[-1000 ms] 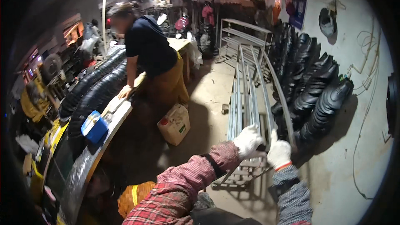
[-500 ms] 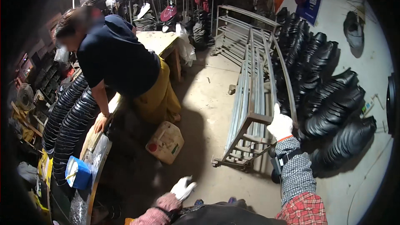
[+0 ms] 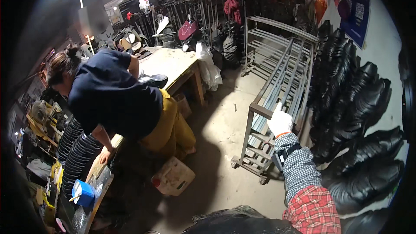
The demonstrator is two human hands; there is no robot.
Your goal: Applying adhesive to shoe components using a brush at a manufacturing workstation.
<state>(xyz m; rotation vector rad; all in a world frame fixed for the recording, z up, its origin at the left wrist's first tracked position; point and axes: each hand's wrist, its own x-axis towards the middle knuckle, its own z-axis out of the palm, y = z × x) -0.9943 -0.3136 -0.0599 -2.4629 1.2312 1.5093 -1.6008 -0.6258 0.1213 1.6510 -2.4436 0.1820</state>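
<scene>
My right hand (image 3: 281,122), in a white glove, is closed on the near top corner of a metal rack (image 3: 255,123). One finger or the thumb points up along the frame; the rest of the grip is partly hidden. The rack has long bare rails and small casters, and its length runs away from me. Behind it, partly overlapped, stands a second metal rack (image 3: 282,26) with slatted shelves. My left hand is out of view.
Black stacked curved pieces (image 3: 342,117) line the right wall. A co-worker (image 3: 117,95) leans over a bench (image 3: 97,171) at left, near a blue container (image 3: 84,193). A dirty pale jug (image 3: 175,177) stands on the floor. Farther back is a worktable (image 3: 169,63).
The rack has moved away from me, closer to the second rack, with my right hand still at its corner. My left hand has left the view. The view has shifted.
</scene>
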